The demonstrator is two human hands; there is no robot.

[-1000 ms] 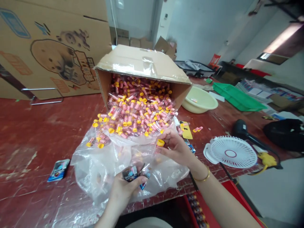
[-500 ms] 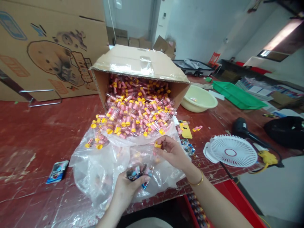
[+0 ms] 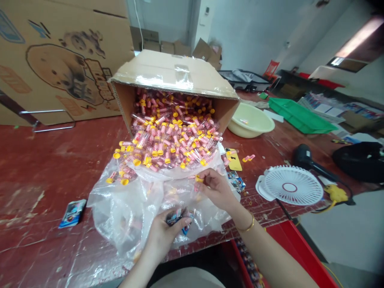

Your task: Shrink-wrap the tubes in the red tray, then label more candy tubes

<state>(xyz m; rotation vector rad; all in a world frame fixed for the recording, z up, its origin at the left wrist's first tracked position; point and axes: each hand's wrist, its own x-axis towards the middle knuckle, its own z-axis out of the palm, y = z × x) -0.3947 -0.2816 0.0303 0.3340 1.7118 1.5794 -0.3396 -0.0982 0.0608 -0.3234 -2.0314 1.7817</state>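
Note:
My left hand [image 3: 165, 232] is closed round some small dark-and-blue printed packets [image 3: 175, 217], low over the clear plastic sheet [image 3: 114, 208]. Between the thumb and fingers of my right hand [image 3: 217, 190] is a small clear tube with a yellow cap [image 3: 198, 179]; its lower part shows pink. Beyond both hands, a cardboard box [image 3: 180, 76] lies on its side. Out of its mouth spills a heap of yellow-capped tubes with pink contents [image 3: 171, 140], onto the plastic. A blue packet [image 3: 73, 213] lies by itself on the red table to the left.
Right of the heap are a yellow phone [image 3: 234, 160], several packets [image 3: 236, 182], a pale basin [image 3: 252, 120] and a white fan [image 3: 289, 186]. Farther off lies a green tray [image 3: 301, 116]. A large printed carton [image 3: 66, 60] stands at the back left. Below the table edge sits a red bin [image 3: 295, 244].
The view has shifted slightly. My right hand keeps its pinch on the capped tube. The packets in my left hand have tilted a little, and the thumb lies farther across them.

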